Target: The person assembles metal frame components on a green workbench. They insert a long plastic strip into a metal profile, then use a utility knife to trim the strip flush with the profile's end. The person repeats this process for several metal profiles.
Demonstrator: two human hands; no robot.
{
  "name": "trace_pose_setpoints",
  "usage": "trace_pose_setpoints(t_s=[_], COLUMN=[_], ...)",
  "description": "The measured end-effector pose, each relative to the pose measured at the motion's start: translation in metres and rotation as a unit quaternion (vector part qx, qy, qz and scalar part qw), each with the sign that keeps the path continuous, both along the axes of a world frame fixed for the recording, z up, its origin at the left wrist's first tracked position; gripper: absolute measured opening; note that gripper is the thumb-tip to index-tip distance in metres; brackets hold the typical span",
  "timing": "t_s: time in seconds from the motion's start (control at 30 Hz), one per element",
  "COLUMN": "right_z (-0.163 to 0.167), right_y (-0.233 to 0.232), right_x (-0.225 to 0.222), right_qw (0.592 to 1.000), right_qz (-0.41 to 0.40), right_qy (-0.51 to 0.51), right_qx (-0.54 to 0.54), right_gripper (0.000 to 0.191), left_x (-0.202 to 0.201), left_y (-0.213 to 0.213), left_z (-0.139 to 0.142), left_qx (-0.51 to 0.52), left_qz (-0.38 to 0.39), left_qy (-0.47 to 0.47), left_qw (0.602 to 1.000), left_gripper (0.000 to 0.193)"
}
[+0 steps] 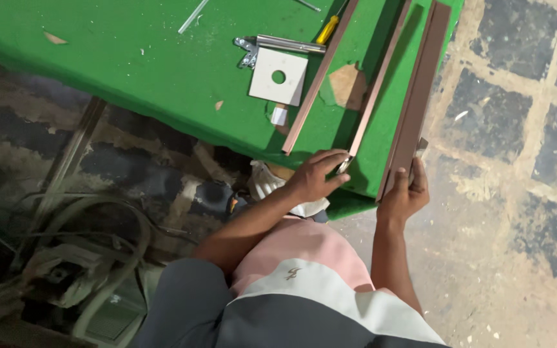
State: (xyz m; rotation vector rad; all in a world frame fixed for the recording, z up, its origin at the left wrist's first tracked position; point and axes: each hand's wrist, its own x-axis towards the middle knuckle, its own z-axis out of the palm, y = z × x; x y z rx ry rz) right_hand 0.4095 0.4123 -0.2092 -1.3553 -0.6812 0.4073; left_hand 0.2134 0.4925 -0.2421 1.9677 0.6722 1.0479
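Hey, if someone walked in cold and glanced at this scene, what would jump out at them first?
The bright green table fills the upper left, with three long brown strips lying across its right end. The left hand rests at the near end of the middle strip, while the right hand holds the near end of the widest strip at the table's edge. A white square plate with a round hole lies nearby.
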Motion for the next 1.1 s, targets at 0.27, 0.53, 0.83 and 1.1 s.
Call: trace_pose_setpoints(t_s=[0.27, 0.53, 0.83, 1.1], right_z=[0.017, 0.034, 0.023, 0.014], right_y=[-0.039, -0.029, -0.018, -0.042], right_x=[-0.138, -0.210, -0.221, -0.226], right_qw=[0.983, 0.962, 0.980, 0.982], right_qz=[0.009, 0.099, 0.121, 0.075], right_qy=[-0.177, -0.249, -0.151, -0.106], right_qx=[-0.045, -0.049, -0.055, -0.135], right_gripper=[0.042, 0.040, 0.040, 0.038], left_x=[-0.016, -0.083, -0.195, -0.228], left_y=[0.005, 0.039, 0.087, 0.089], left_z=[0.023, 0.022, -0.004, -0.022], left_qx=[-0.399, -0.447, -0.438, -0.195], left_qz=[-0.110, 0.178, 0.112, 0.255], left_qy=[-0.192, -0.280, -0.197, -0.020], left_qw=[0.890, 0.830, 0.870, 0.947], left_gripper=[0.068, 0.037, 0.076, 0.065])
